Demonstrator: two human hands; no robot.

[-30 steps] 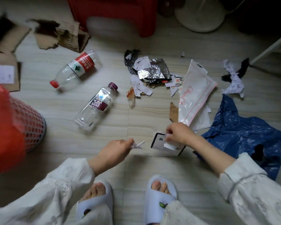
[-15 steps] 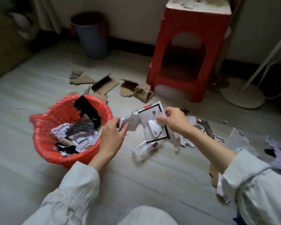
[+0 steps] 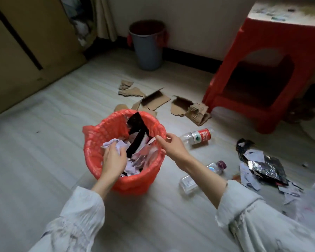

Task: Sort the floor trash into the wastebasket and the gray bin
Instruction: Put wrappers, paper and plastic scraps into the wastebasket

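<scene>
Head view: hands (image 3: 115,159) over wastebasket (image 3: 98,142); bottle (image 3: 196,137) red label, writing illegible.

One red-lined wastebasket (image 3: 102,142); one gray bin (image 3: 147,50); one red stool (image 3: 273,57); two clear plastic bottles (image 3: 198,137) (image 3: 215,166); two hands (image 3: 115,159) (image 3: 173,148); several torn cardboard pieces (image 3: 153,100), exact count unclear.

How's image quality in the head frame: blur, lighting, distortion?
Head view: dim, soft indoor light, corners dark; motion smear on the stool top and sleeves; wide-angle bend at the edges; both hands over the wastebasket stay reasonably sharp.
</scene>
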